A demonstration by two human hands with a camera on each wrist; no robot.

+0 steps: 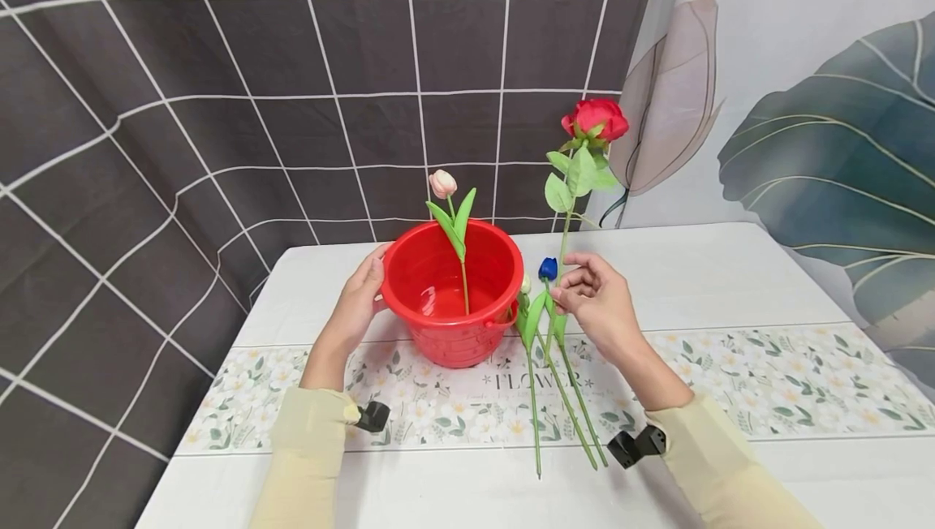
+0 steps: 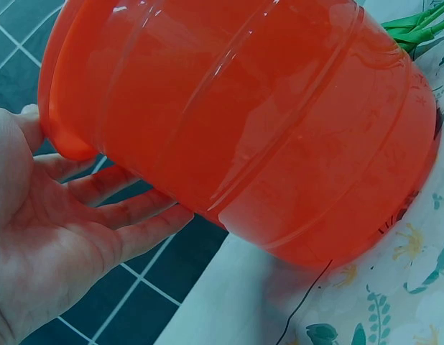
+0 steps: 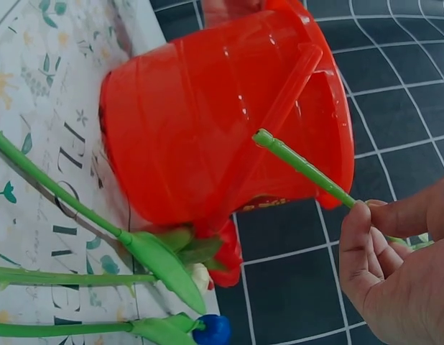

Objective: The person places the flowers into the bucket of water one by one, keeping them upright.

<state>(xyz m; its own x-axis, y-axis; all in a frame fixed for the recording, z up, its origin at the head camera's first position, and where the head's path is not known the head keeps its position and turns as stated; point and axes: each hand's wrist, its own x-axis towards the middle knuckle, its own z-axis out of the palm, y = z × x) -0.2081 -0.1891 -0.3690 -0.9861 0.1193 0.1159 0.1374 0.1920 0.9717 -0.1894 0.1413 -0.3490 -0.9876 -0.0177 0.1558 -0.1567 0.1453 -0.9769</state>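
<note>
A red plastic bucket (image 1: 453,342) stands on the table. My left hand (image 1: 355,302) rests against the left of its rim, fingers fairly straight along the outer wall (image 2: 229,129). Inside the bucket leans a pale pink tulip (image 1: 442,184) with green leaves. To the right of the bucket, my right hand (image 1: 595,302) pinches the stem of a tall red rose (image 1: 595,119), bloom up. The stem's bare lower end (image 3: 297,162) points toward the bucket in the right wrist view. Beneath that hand lie a blue tulip (image 1: 548,269) and a white tulip (image 1: 525,286).
Another red flower (image 3: 225,255) lies beside the bucket in the right wrist view. Several green stems (image 1: 535,415) point toward the table's near side. A floral printed strip (image 1: 767,383) crosses the white table (image 1: 730,277). Dark gridded cloth (image 1: 351,50) hangs behind.
</note>
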